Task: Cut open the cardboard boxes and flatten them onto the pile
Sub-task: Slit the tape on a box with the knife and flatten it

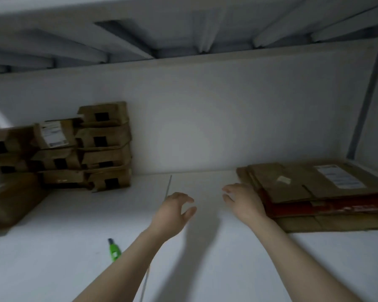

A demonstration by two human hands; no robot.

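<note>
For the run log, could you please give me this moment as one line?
left hand: open, empty | right hand: open, by flattened pile | green cutter: lying on table | boxes: stacked at left

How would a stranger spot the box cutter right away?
Look at the white table, at its near left part, in front of the stacked brown boxes. The cutter lies flat there, right beside the left forearm. It is the only bright green thing, slim among brown cardboard.
</note>
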